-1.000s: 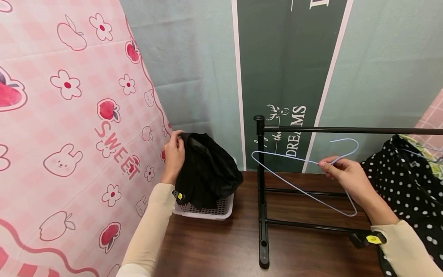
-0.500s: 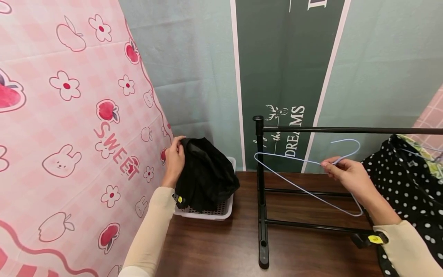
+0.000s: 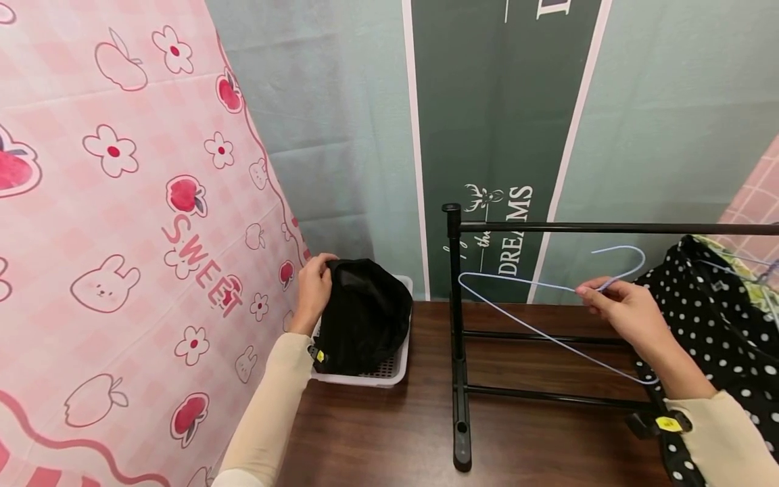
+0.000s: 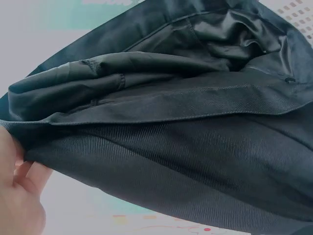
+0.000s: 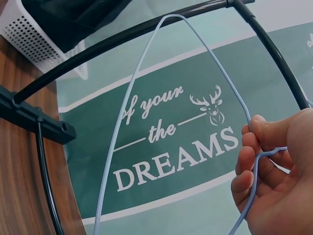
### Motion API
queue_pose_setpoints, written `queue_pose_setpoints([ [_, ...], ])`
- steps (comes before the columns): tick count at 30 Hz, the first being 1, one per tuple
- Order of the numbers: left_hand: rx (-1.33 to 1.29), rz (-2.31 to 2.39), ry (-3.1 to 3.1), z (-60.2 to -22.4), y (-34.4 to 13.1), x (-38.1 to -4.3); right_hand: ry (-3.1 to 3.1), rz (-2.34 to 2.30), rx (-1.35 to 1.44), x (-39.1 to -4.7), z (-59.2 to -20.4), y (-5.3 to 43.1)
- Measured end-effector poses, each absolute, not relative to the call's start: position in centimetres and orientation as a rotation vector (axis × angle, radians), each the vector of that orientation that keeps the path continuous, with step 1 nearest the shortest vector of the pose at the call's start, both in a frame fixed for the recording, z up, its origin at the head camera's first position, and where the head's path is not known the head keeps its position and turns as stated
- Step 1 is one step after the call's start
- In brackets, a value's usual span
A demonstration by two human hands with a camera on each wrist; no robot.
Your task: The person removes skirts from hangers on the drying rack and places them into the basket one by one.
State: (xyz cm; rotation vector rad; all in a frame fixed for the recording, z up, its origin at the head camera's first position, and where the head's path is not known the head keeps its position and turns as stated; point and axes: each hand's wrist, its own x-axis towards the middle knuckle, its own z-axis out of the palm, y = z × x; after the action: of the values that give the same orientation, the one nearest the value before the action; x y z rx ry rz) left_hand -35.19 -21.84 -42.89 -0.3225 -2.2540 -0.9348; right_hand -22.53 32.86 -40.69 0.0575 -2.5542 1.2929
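My left hand (image 3: 314, 287) pinches the edge of a black garment (image 3: 368, 318) that lies bunched over a white plastic basket (image 3: 395, 370). In the left wrist view the garment's waistband (image 4: 166, 105) gapes, showing a shiny lining, and thumb and fingers (image 4: 34, 178) grip one end of the band. My right hand (image 3: 627, 311) holds a pale blue wire hanger (image 3: 517, 321) by its neck, hook up. Nothing hangs on this hanger. In the right wrist view the thumb and fingers curl round the wire, with the frame of the black clothes rack (image 5: 127, 36) behind it.
The rack's top bar (image 3: 608, 228) runs to the right. A black polka-dot garment (image 3: 718, 325) hangs at the right, beside a green patterned one (image 3: 761, 291). Pink printed cloth (image 3: 152, 257) stands close at the left. The wooden surface (image 3: 377, 433) lies below.
My left hand has come down and slightly to the right, and the black garment has settled lower over the basket. My right hand has carried the hanger a little to the right.
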Motion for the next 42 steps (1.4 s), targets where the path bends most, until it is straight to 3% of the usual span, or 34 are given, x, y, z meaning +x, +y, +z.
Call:
queue_pose_setpoints([
  [25,-0.269,-1.048,-2.425,-46.1,-22.1,-34.7,-2.533,0.971,0.039,-22.3,-40.4,33.1],
  [42,-0.311,-1.034,-2.56,-48.6,-21.1,-33.8,-2.562,1.029,-0.02,-22.2,-40.1,33.9],
])
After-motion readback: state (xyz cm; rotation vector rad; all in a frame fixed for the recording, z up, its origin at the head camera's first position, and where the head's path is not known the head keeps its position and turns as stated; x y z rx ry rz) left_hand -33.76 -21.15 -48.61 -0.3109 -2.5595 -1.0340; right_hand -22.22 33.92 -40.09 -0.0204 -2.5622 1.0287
